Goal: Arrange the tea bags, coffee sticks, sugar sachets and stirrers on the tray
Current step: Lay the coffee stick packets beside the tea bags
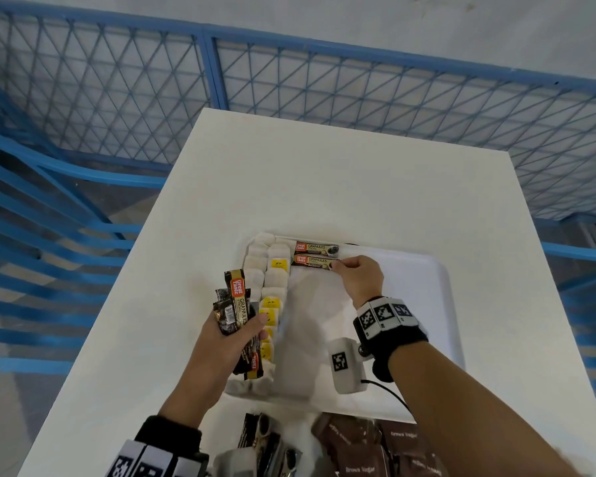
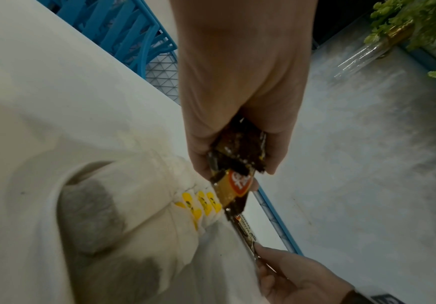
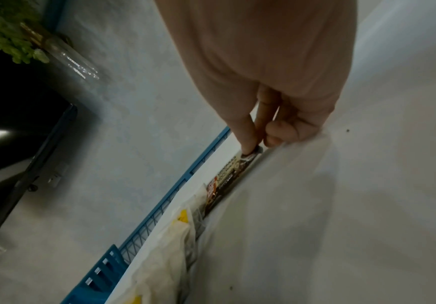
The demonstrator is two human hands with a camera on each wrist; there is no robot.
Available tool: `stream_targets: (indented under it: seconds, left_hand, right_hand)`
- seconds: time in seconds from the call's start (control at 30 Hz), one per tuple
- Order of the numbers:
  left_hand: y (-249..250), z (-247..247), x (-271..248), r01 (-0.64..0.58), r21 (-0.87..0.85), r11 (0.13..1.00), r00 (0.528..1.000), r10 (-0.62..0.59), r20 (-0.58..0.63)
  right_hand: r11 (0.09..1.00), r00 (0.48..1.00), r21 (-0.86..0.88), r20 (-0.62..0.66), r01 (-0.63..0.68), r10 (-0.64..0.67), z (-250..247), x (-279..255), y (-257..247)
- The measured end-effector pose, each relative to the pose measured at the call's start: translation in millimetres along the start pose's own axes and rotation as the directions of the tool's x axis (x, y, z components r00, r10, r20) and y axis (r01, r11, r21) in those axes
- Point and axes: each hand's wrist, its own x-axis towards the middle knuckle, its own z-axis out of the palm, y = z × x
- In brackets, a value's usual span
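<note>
Centrally: tray holds tea bags, two sticks; right hand pinching nearer stick; left hand gripping stick bundle.

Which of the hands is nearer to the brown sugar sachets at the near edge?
Left. The left hand, gripping coffee sticks, is just beyond the brown sugar sachets; the right hand reaches farther, to the tray's far side.

Two coffee sticks flat on tray
</note>
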Motion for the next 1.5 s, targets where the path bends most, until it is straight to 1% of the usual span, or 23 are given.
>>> stream_targets:
  seconds: [0.07,0.23,0.43,0.53,0.6,0.63,0.67,0.7,0.73,0.8,0.83,0.87,0.9,0.97,1.03,1.1,1.17,1.2,1.23,1.3,1.37,1.43,1.5]
  left_hand:
    - [-0.5,-0.8,1.2,-0.008,0.012,1.0,1.0,0.008,0.0]
    - [-1.5,0.4,1.2,-0.015,0.019,1.0,1.0,0.015,0.013]
    - [-2.2,5.5,-1.1,-0.005,0.022,1.0,1.0,0.004,0.029]
    - [-0.9,6.5,-2.1,-0.026,0.053,0.998,0.999,0.023,0.047]
    - [-0.2,7.1,-2.1,-0.034,0.055,0.998,0.998,0.031,0.046]
    - [0.0,7.5,-2.2,-0.039,0.052,0.998,0.998,0.037,0.042]
    - [0.0,7.9,-1.9,-0.048,0.048,0.998,0.998,0.046,0.036]
    - [0.2,8.2,-1.7,-0.056,0.043,0.998,0.998,0.055,0.029]
    - [0.6,8.6,-1.8,-0.064,0.032,0.997,0.998,0.064,0.023]
    - [3.0,9.5,-2.8,-0.082,-0.004,0.997,0.997,0.082,0.007]
    - [3.9,9.4,-3.2,-0.09,-0.02,0.996,0.996,0.09,0.006]
    - [4.2,9.1,-3.4,-0.097,-0.035,0.995,0.995,0.097,0.011]
    - [4.2,9.1,-3.6,-0.1,-0.052,0.994,0.995,0.101,0.019]
    - [4.2,9.2,-4.0,-0.094,-0.089,0.992,0.995,0.096,0.022]
    - [4.2,8.3,-3.7,-0.102,-0.116,0.988,0.995,0.103,0.002]
    - [3.5,7.2,-3.3,-0.102,-0.14,0.985,0.995,0.1,-0.022]
    - [2.7,5.0,-3.0,-0.088,-0.156,0.984,0.996,0.086,-0.021]
    - [1.4,3.3,-2.9,-0.079,-0.155,0.985,0.997,0.078,-0.013]
    - [0.8,1.8,-3.4,-0.074,-0.15,0.986,0.997,0.074,-0.004]
    - [0.3,-0.8,-5.7,-0.059,-0.145,0.988,0.998,0.063,0.024]
    - [0.3,-1.1,-8.1,-0.033,-0.153,0.988,0.997,0.043,0.064]
    - [0.5,-0.9,-8.8,-0.014,-0.169,0.985,0.998,0.025,0.062]
    - [1.6,0.9,-8.6,0.0,-0.174,0.985,0.998,0.011,0.059]
  right_hand:
    - [0.999,1.0,-0.047,0.006,0.008,-0.008,1.9,2.2,-1.9]
    - [0.994,1.0,-0.104,0.004,0.02,-0.019,3.8,8.1,-4.4]
    - [0.996,0.998,-0.075,-0.011,0.053,-0.054,1.7,4.1,-5.7]
    - [0.989,0.99,-0.048,0.015,0.139,-0.138,-0.9,-9.0,-10.1]
    - [0.979,0.976,-0.009,0.078,0.204,-0.203,-1.9,-25.2,-15.4]
    - [0.972,0.964,0.007,0.13,0.235,-0.234,-2.8,-35.2,-18.3]
    - [0.964,0.944,0.013,0.2,0.265,-0.262,-4.5,-46.0,-20.8]
    - [0.956,0.914,0.018,0.29,0.292,-0.285,-7.0,-57.3,-23.1]
    - [0.952,0.871,0.031,0.395,0.305,-0.292,-9.9,-68.8,-24.5]
    - [0.959,0.749,0.055,0.612,0.278,-0.252,-15.7,-89.3,-24.9]
    - [0.964,0.684,0.048,0.696,0.26,-0.219,-17.1,-97.3,-23.4]
    - [0.968,0.631,0.032,0.753,0.25,-0.188,-17.3,-103.3,-20.5]
    - [0.97,0.595,0.019,0.786,0.244,-0.165,-16.6,-107.2,-16.9]
    - [0.973,0.554,0.022,0.819,0.23,-0.149,-15.3,-110.6,-9.6]
    - [0.977,0.527,0.061,0.834,0.204,-0.162,-15.6,-111.6,-5.0]
    - [0.981,0.535,0.105,0.826,0.164,-0.178,-17.3,-112.0,-3.2]
    - [0.981,0.584,0.163,0.789,0.103,-0.192,-19.1,-111.1,-1.6]
    - [0.977,0.613,0.19,0.762,0.095,-0.208,-19.7,-110.3,-0.6]
    - [0.971,0.642,0.202,0.73,0.124,-0.234,-21.0,-109.1,0.7]
    - [0.949,0.678,0.185,0.666,0.256,-0.313,-23.4,-107.7,2.8]
    - [0.919,0.688,0.168,0.618,0.357,-0.38,-25.6,-108.8,3.6]
    - [0.892,0.696,0.146,0.576,0.427,-0.427,-26.7,-110.4,4.7]
    - [0.84,0.69,0.083,0.53,0.536,-0.492,-26.1,-112.1,7.2]
